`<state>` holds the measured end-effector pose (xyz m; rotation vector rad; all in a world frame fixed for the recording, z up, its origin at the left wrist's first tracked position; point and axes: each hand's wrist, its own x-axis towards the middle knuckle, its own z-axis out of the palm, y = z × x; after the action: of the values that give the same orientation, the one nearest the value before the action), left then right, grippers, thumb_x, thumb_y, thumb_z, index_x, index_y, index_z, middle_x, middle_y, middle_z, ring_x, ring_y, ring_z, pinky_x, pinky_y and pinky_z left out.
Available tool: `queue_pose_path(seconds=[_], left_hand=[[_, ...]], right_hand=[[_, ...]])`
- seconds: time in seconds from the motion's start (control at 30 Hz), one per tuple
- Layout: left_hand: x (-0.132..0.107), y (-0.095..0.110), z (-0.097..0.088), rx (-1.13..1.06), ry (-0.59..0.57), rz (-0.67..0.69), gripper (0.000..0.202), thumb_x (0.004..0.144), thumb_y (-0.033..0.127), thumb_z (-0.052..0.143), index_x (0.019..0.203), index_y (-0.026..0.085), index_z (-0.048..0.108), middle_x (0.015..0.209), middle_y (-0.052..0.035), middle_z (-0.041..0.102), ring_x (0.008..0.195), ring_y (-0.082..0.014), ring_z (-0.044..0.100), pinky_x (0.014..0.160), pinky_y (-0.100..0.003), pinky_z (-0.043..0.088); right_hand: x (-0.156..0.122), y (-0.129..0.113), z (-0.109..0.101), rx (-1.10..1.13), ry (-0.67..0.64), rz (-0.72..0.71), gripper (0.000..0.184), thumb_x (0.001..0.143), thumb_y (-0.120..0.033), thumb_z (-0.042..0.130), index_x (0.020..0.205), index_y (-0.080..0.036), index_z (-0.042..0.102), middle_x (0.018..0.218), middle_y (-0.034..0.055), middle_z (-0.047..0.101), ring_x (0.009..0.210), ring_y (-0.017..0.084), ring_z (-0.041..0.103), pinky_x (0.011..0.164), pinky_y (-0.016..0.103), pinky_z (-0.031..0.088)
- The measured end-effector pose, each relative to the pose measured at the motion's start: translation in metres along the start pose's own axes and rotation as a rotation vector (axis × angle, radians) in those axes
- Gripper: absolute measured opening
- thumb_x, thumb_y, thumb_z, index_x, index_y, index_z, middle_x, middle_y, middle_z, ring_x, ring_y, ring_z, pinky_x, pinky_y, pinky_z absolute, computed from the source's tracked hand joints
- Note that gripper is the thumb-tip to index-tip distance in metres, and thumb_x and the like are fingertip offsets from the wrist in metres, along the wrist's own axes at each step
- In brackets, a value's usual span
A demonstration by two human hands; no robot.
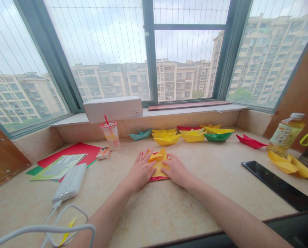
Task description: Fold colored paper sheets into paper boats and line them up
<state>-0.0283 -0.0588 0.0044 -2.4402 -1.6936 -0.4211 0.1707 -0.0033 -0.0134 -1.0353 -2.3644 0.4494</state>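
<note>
A partly folded sheet of yellow paper (160,169) lies in the middle of the counter, with a raised flap at its top and red paper (157,178) showing beneath its edges. My left hand (142,169) holds the left side of the yellow paper, its fingers reaching over the flap and its thumb lower down. On the opposite edge, my right hand (176,169) grips the paper, thumb on top and the other fingers curled, partly out of sight. Behind both hands stand folded paper boats: a yellow boat (166,140), a green boat (219,137), a blue boat (140,135) and several others.
On the left are red sheets (66,151), a green packet (59,167), a white power bank (70,182) with a looping cable (63,227), and a plastic cup (111,136). A black phone (275,182), red boat (251,141) and drink bottle (285,134) are right.
</note>
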Motion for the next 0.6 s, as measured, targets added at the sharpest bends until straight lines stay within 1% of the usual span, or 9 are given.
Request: queue_pose_path(seconds=[0.13, 0.23, 0.3, 0.37, 0.4, 0.47, 0.5, 0.53, 0.6], left_hand=[[-0.001, -0.001, -0.005, 0.05, -0.013, 0.024, 0.028, 0.092, 0.037, 0.052, 0.108, 0.027, 0.073, 0.161, -0.0056, 0.027, 0.149, -0.0338, 0.015, 0.118, -0.06, 0.005], [0.0, -0.002, -0.01, 0.032, -0.016, 0.065, 0.031, 0.094, 0.04, 0.049, 0.101, 0.026, 0.075, 0.16, -0.0065, 0.029, 0.149, -0.0337, 0.017, 0.118, -0.06, 0.004], [0.003, -0.003, -0.01, -0.005, -0.096, 0.082, 0.04, 0.098, 0.04, 0.039, 0.101, 0.022, 0.074, 0.152, -0.0119, 0.043, 0.144, -0.0314, 0.032, 0.117, -0.057, 0.014], [0.007, -0.004, -0.007, -0.051, -0.181, 0.059, 0.045, 0.1, 0.039, 0.032, 0.107, 0.017, 0.071, 0.132, -0.0162, 0.062, 0.127, -0.0289, 0.054, 0.114, -0.054, 0.027], [0.009, -0.004, -0.005, -0.069, -0.195, 0.037, 0.045, 0.099, 0.038, 0.032, 0.11, 0.015, 0.069, 0.125, -0.0168, 0.066, 0.119, -0.0284, 0.059, 0.11, -0.051, 0.034], [0.011, -0.006, -0.001, -0.092, -0.179, 0.01, 0.043, 0.097, 0.037, 0.035, 0.116, 0.012, 0.066, 0.121, -0.0172, 0.067, 0.113, -0.0285, 0.062, 0.103, -0.046, 0.043], [0.012, -0.008, 0.0, -0.102, -0.165, 0.011, 0.043, 0.096, 0.036, 0.038, 0.121, 0.013, 0.064, 0.124, -0.0169, 0.066, 0.114, -0.0287, 0.061, 0.101, -0.044, 0.045], [0.012, -0.009, 0.001, -0.111, -0.153, 0.014, 0.044, 0.095, 0.036, 0.039, 0.127, 0.014, 0.061, 0.128, -0.016, 0.064, 0.116, -0.0287, 0.06, 0.101, -0.043, 0.045], [0.011, -0.011, 0.003, -0.119, -0.15, 0.022, 0.046, 0.095, 0.035, 0.04, 0.135, 0.02, 0.057, 0.134, -0.0141, 0.06, 0.121, -0.029, 0.058, 0.103, -0.044, 0.043]], right_hand=[[0.001, 0.003, -0.006, -0.195, -0.001, -0.04, 0.031, 0.087, -0.037, 0.064, 0.105, -0.014, 0.074, 0.15, 0.0189, 0.04, 0.136, 0.035, 0.038, 0.112, 0.049, 0.029], [-0.001, 0.002, -0.005, -0.292, -0.064, -0.124, 0.029, 0.093, -0.034, 0.055, 0.103, -0.015, 0.074, 0.144, 0.0175, 0.05, 0.137, 0.031, 0.039, 0.115, 0.05, 0.023], [-0.002, 0.0, -0.004, -0.332, -0.094, -0.167, 0.031, 0.096, -0.03, 0.048, 0.104, -0.014, 0.073, 0.13, 0.0173, 0.061, 0.136, 0.029, 0.041, 0.115, 0.051, 0.02], [-0.002, -0.003, -0.007, -0.348, -0.093, -0.192, 0.033, 0.097, -0.032, 0.046, 0.103, -0.014, 0.073, 0.123, 0.0166, 0.066, 0.136, 0.03, 0.042, 0.115, 0.051, 0.02], [0.0, -0.002, -0.011, -0.341, -0.079, -0.192, 0.034, 0.097, -0.036, 0.047, 0.1, -0.015, 0.074, 0.122, 0.0153, 0.066, 0.134, 0.029, 0.043, 0.115, 0.05, 0.021], [0.005, 0.004, -0.028, -0.312, -0.014, -0.132, 0.034, 0.096, -0.041, 0.049, 0.094, -0.019, 0.075, 0.121, 0.0113, 0.068, 0.126, 0.025, 0.051, 0.112, 0.042, 0.028], [0.007, 0.01, -0.042, -0.295, 0.04, -0.055, 0.032, 0.095, -0.041, 0.051, 0.091, -0.02, 0.075, 0.117, 0.0089, 0.07, 0.118, 0.022, 0.057, 0.108, 0.036, 0.033], [0.008, 0.02, -0.059, -0.298, 0.091, 0.024, 0.031, 0.095, -0.04, 0.051, 0.091, -0.021, 0.074, 0.11, 0.0084, 0.072, 0.11, 0.02, 0.061, 0.102, 0.033, 0.038], [0.006, 0.044, -0.099, -0.327, 0.176, 0.171, 0.034, 0.095, -0.037, 0.051, 0.082, -0.016, 0.073, 0.092, 0.0131, 0.074, 0.092, 0.022, 0.066, 0.088, 0.034, 0.045]])
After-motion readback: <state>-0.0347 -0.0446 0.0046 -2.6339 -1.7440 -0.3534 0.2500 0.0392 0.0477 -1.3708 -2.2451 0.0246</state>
